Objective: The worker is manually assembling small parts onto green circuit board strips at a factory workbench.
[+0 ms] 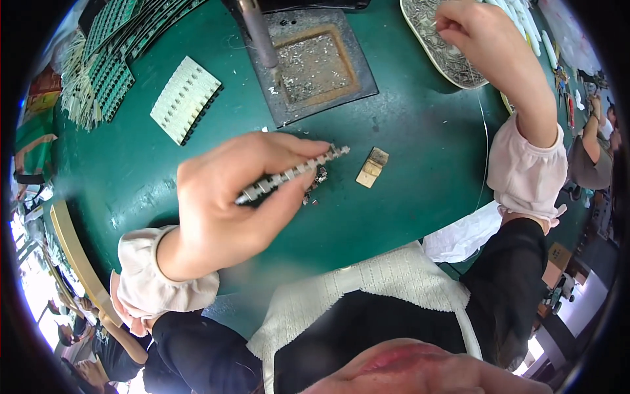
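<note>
My left hand [220,203] grips a narrow circuit board panel [282,178] between thumb and fingers. The panel is tilted so that mostly its notched edge shows, and small parts stick out below it. At the upper right, my right hand [489,36] is closed in a pinch over an oval tray [467,86] of thin metal pins. Whatever lies between those fingertips is too small to make out. Right of the held panel is a small brownish block [372,167], perhaps a sponge. Another pale board panel [186,98] lies flat beyond my left hand.
A soldering iron [257,33] points down over a black stand [364,92] whose recess holds solder bits. Stacked green boards [111,85] with pale leads occupy the far left. White tubes [522,20] lie beyond the tray. A white plastic bag [462,235] hangs at the near edge. Other people sit at both sides.
</note>
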A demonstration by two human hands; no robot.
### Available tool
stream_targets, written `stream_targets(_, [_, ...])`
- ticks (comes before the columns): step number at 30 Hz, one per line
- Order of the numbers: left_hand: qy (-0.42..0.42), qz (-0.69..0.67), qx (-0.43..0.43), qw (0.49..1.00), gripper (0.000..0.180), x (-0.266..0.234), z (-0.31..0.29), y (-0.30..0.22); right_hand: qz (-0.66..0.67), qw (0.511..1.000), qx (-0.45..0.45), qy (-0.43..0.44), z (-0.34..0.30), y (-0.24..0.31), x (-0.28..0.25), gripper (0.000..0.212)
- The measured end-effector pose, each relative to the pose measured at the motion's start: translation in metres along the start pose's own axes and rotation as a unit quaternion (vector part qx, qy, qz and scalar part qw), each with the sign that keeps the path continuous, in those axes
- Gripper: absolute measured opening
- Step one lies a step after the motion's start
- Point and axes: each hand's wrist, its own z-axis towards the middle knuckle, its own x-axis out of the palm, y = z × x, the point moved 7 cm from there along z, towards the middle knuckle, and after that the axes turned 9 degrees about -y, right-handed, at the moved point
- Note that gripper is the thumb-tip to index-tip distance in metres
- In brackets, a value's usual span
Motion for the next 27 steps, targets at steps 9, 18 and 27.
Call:
stream_targets(9, [-0.025, 0.144, 0.274, 0.951, 0.021, 0.022, -0.007, -0.023, -0.004, 0.999, 0.011, -0.036, -0.002, 0.0, 0.008, 0.011])
stream_targets(18, [-0.09, 0.216, 0.414, 0.88, 0.025, 0.019, -0.014, -0.025, 0.404, 0.901, 0.157, 0.015, -0.009, 0.031, -0.014, 0.001])
stream_targets(27, [-0.061, 0.225, 0.417, 0.878, 0.026, 0.02, -0.018, -0.034, 0.6, 0.788, 0.06, 0.129, -0.024, 0.075, 0.017, 0.011])
